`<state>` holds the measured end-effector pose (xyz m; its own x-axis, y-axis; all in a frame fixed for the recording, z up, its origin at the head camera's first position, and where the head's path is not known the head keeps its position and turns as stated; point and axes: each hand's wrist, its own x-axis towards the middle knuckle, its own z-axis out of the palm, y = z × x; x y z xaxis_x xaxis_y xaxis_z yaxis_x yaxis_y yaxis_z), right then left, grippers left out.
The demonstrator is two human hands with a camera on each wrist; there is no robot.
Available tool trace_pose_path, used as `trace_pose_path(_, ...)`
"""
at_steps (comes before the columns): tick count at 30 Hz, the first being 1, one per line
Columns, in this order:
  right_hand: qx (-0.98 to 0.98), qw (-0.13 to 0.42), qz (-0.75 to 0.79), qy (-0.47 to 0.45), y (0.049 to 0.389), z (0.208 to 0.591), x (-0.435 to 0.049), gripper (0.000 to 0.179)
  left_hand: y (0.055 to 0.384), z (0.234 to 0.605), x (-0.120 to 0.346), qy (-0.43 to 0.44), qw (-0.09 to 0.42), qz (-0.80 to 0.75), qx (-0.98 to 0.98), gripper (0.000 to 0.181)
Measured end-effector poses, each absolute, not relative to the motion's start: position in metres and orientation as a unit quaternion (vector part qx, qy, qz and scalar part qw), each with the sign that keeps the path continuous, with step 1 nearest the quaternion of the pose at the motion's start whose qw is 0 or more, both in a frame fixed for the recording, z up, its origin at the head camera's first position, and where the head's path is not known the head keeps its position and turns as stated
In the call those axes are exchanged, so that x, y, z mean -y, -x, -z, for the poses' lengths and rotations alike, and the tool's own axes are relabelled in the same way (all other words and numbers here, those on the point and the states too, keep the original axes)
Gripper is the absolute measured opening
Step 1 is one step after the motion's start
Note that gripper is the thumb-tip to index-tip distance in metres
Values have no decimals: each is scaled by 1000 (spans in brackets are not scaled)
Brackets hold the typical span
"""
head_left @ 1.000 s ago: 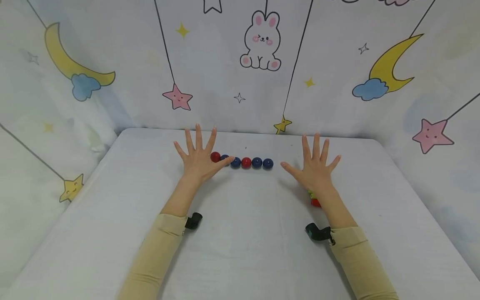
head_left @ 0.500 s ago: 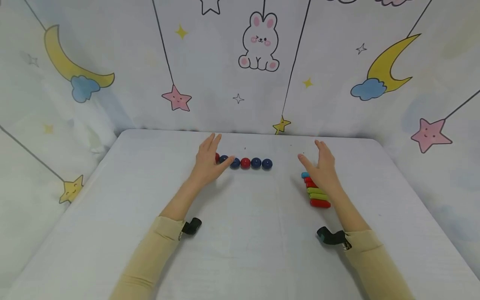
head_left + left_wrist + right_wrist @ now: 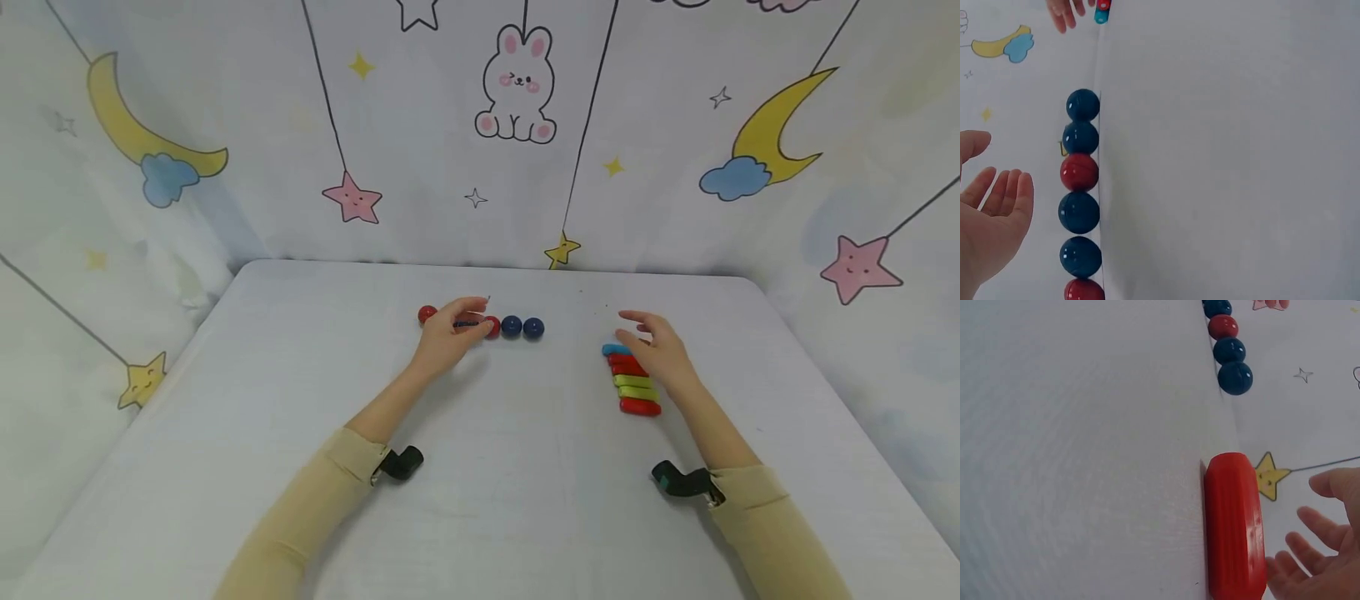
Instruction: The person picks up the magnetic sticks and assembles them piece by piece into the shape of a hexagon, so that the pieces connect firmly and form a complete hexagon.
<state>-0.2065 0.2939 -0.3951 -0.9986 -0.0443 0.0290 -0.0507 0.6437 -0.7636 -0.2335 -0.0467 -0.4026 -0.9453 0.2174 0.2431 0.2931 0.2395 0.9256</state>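
Observation:
Glossy balls, dark blue and red, stand in a side-to-side row at the back of the table; the red end ball (image 3: 427, 314) is leftmost and a blue ball (image 3: 533, 328) is rightmost. My left hand (image 3: 447, 340) hovers in front of the row, fingers relaxed, hiding part of it. In the left wrist view there is a gap between that hand and the balls. My right hand (image 3: 660, 348) hangs loosely over a stack of coloured bars, holding nothing. Of these, a blue bar (image 3: 615, 350) lies farthest, then red, green bars (image 3: 636, 382), and a red bar (image 3: 640, 407) nearest.
The white table (image 3: 487, 500) spreads out in front of both arms. Behind it stands a printed cloth backdrop (image 3: 420, 125) with moons, stars and a rabbit. A black wrist camera (image 3: 401, 462) sticks out from the left sleeve, another black camera (image 3: 681, 480) from the right.
Both hands have gone from spread fingers to loosely bent ones. The left hand has moved right along the row, uncovering the red end ball; the right hand has shifted right, uncovering the bars.

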Motion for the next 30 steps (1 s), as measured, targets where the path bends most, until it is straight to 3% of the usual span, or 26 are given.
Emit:
trace_pose_path(13,909,-59,-412,-9,209,404,-303,50,242,409,-3,188,-17,552,812,41)
trace_pose_path(30,914,-75,-398,-35,212,409,-303,46,256,409,-30,243,21,440,864,42)
